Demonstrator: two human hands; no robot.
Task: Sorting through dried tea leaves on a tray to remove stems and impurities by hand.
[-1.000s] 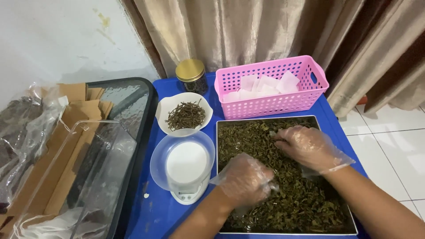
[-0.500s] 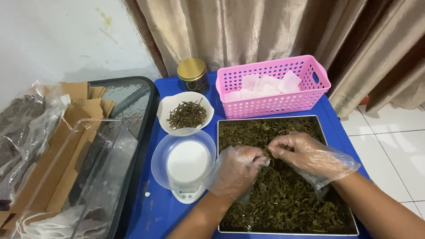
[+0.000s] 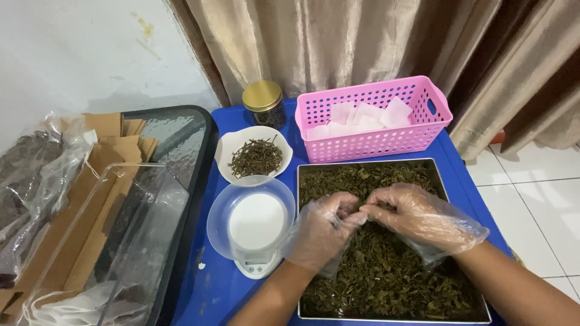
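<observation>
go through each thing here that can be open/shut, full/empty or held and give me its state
left hand: gloved, pinching dried leaves above the tray
right hand: gloved, fingertips meeting the left hand's
metal tray: full of dried leaves
pink basket: open-topped, partly filled with white sachets
jar: shut with a gold lid
white bowl: holds dried stems
scale bowl: looks empty

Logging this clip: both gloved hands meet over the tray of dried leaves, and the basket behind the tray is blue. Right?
Not quite. The basket is pink; the table under it is blue. The head view shows this. The left hand and right hand, both gloved, do meet over the tray of dried leaves.
</observation>
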